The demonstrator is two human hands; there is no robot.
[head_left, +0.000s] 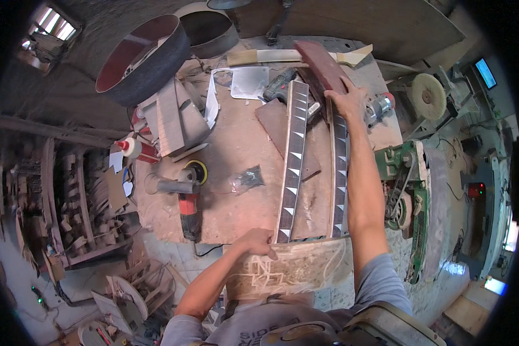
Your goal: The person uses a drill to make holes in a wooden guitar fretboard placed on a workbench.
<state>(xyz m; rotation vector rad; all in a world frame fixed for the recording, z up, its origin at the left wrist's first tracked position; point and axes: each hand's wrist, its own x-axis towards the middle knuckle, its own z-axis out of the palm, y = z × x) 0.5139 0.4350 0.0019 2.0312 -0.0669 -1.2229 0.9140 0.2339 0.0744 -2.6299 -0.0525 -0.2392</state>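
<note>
My right hand (349,101) grips a reddish-brown wooden board (317,57) near the back of the worktable (213,144). Below it lie two long dark strips with pale triangular inlays, the left strip (291,161) and the right strip (338,190), the latter partly under my arm. My left hand (256,242) curls its fingers over the top edge of a pale, marked board (288,268) at the front, just left of the left strip. Between and behind the strips lie brown wooden pieces (271,124) and a cordless tool (277,86).
A grinder (189,213) with a yellow pad, glue bottles (138,150), wooden offcuts (170,115) and a plastic packet (245,179) are on the left and middle. Round shells (141,57) stand behind. A green machine (403,202) is at right, wood racks (69,202) at left.
</note>
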